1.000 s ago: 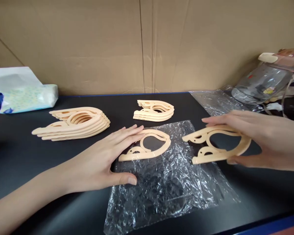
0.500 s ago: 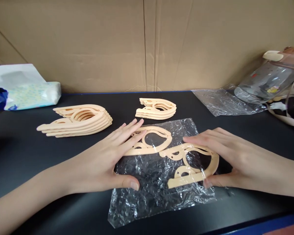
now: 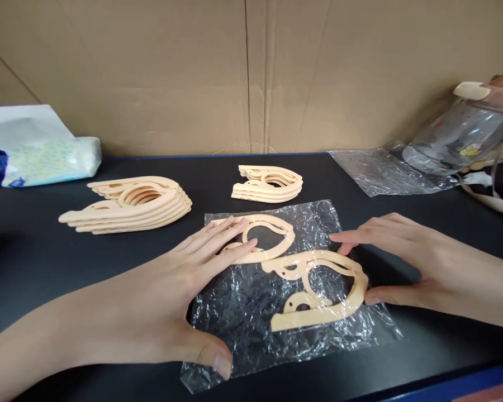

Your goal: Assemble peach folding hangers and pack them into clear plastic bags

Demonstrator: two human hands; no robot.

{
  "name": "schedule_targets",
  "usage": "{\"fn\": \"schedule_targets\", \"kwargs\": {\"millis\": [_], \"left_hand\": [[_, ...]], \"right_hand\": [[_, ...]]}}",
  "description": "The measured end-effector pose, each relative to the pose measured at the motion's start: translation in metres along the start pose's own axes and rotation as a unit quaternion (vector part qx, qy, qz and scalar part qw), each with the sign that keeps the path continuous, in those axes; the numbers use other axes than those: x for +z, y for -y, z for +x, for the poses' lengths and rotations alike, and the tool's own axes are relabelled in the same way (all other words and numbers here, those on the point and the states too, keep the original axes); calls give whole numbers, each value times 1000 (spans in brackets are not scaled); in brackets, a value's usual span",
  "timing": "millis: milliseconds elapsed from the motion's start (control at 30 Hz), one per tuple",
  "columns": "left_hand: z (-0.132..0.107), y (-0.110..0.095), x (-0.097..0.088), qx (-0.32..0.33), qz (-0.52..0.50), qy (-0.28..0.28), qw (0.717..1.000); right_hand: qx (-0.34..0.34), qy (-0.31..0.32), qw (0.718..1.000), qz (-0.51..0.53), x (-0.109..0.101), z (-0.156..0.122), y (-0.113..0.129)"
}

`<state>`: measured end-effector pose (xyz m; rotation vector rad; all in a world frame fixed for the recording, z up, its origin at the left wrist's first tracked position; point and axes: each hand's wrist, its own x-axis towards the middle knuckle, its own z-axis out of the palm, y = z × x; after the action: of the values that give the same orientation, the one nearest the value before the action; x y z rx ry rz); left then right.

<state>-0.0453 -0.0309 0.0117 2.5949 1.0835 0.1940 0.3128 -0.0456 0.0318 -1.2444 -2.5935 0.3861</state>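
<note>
Two beige folding hangers lie on a clear plastic bag [image 3: 251, 312], or inside it; I cannot tell which. My left hand [image 3: 193, 279] rests with fingers spread over the left part of the upper hanger [image 3: 292, 234], its thumb on the bag's near left side. At the right end of the lower hanger [image 3: 358, 298] is my right hand [image 3: 394, 262], thumb and fingers apart, the thumb close to the hanger's curved edge. A stack of folded hangers [image 3: 151, 215] lies at the left, and a smaller stack [image 3: 272, 192] sits behind the bag.
A tissue pack [image 3: 54, 162] stands at the back left. Another clear plastic bag [image 3: 364, 167] lies at the back right beside a tilted clear bottle [image 3: 456, 134] with a strap. Cardboard [image 3: 171, 78] walls off the back of the black table [image 3: 109, 268].
The lower hanger has shifted left and slightly toward me. My right hand has drawn back from it and opened wider. My left thumb has moved nearer to me.
</note>
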Motion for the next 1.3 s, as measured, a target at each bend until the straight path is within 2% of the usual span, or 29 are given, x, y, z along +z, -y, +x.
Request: {"fn": "schedule_targets", "kwargs": {"millis": [233, 433, 600, 667, 900, 1300], "left_hand": [[0, -4, -1, -5, 5, 6, 1000], [2, -4, -2, -10, 33, 22, 999], [6, 1, -10, 19, 46, 114, 992], [8, 2, -13, 10, 52, 130, 990], [6, -1, -13, 9, 55, 115, 992], [9, -1, -11, 18, 38, 110, 993]], "right_hand": [[15, -27, 999, 30, 19, 6, 21], [38, -45, 998, 16, 13, -3, 25], [47, -33, 997, 42, 11, -12, 23], [54, -25, 997, 49, 12, -14, 23], [101, 38, 991, 82, 12, -22, 28], [25, 95, 986, 134, 12, -16, 28]]}}
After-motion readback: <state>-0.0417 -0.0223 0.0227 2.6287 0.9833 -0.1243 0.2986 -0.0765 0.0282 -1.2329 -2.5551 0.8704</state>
